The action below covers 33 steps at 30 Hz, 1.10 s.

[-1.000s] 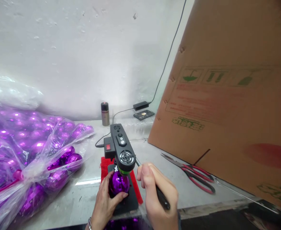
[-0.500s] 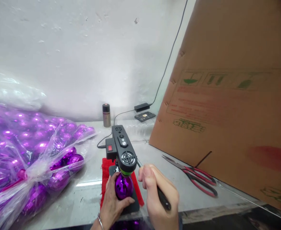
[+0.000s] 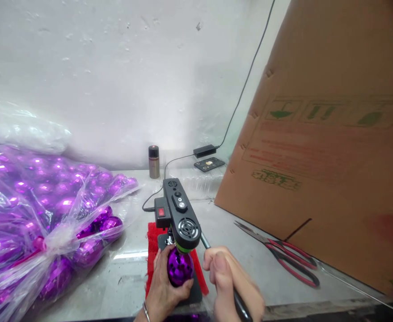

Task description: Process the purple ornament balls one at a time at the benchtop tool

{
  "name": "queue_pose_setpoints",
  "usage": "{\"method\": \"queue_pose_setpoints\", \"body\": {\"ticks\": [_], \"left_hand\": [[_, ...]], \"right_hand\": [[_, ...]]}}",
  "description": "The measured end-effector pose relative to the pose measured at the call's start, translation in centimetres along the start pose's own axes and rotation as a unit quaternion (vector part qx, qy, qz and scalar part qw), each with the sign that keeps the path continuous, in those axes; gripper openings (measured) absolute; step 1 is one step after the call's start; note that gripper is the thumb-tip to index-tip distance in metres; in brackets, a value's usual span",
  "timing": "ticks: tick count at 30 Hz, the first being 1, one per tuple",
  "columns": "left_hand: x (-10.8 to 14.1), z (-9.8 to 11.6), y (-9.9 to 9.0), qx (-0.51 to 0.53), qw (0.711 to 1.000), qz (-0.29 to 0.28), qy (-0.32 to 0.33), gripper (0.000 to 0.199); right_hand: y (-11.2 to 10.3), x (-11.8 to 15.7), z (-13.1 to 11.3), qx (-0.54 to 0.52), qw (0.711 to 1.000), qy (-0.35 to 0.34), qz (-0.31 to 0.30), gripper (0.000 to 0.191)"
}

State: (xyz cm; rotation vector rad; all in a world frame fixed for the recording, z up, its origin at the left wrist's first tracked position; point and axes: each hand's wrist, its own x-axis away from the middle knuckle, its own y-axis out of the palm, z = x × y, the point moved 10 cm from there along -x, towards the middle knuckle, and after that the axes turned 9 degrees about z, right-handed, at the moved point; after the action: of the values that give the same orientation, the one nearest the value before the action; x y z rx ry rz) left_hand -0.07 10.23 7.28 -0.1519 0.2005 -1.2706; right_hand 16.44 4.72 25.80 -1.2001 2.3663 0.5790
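My left hand (image 3: 164,281) is closed round a shiny purple faceted bauble (image 3: 180,268), fingers on its left side and thumb at its lower right. The bauble sits under the round green-edged head of a small black bench press (image 3: 183,212), and seems to touch it. The contact point is hidden. My right hand (image 3: 233,279) grips the press's lever (image 3: 241,308), a metal rod with a black handle, to the right of the head. Beneath the bauble is the dark base plate (image 3: 194,293), lying on a red cloth (image 3: 154,232).
At left lies a tied clear plastic bag (image 3: 57,241) full of purple baubles. Large red-and-black-handled scissors (image 3: 293,259) lie at right, before a leaning cardboard box (image 3: 317,156). Behind stand a small bottle (image 3: 154,163), a phone (image 3: 209,164) and a black power adapter (image 3: 205,151) with its cable.
The view has shifted, so everything sits a little further right. My right hand and the lever handle have moved down slightly. My left hand keeps its hold on the bauble.
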Motion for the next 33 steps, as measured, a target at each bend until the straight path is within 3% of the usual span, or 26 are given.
{"method": "queue_pose_setpoints", "body": {"ticks": [7,15,21,33], "left_hand": [[-0.2,0.1,0.2,-0.007,0.999,0.002,0.033,0.069],[0.0,-1.4,0.6,-0.056,0.996,0.01,0.075,0.076],[0.1,-1.4,0.8,-0.097,0.989,0.018,0.113,0.075],[0.0,-0.7,0.5,-0.092,0.989,0.016,0.116,0.073]], "right_hand": [[-1.0,0.8,1.0,0.003,0.999,0.014,0.033,0.042],[-0.8,0.9,0.5,-0.024,0.998,-0.037,0.054,0.044],[-0.9,1.0,1.1,-0.035,0.997,-0.017,0.062,0.048],[-0.9,1.0,1.1,-0.032,0.997,-0.013,0.068,0.051]]}}
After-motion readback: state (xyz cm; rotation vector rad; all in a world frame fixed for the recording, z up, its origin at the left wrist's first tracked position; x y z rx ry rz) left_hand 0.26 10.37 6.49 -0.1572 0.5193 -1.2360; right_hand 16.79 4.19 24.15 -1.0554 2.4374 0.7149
